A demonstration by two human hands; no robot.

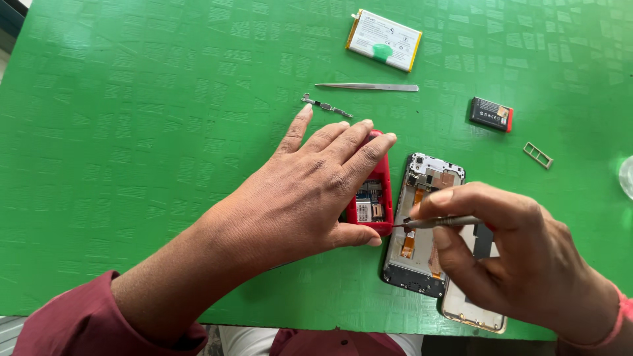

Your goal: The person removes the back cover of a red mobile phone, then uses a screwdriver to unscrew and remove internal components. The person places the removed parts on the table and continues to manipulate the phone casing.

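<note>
The left hand (310,191) lies flat, fingers spread, pressing down on a small red phone (374,198) with its back open, near the worktop's front edge. The right hand (521,257) pinches a thin screwdriver (440,222), its tip touching the red phone's lower edge. Under that hand lies an opened smartphone (422,224), just beside the red one. Farther back on the green worktop (132,132) rest tweezers (366,86), a white battery (384,39) and a small black battery (491,113).

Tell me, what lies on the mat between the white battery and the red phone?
In the head view, metal tweezers and a small flex part lie between the white battery and the red phone.
</note>
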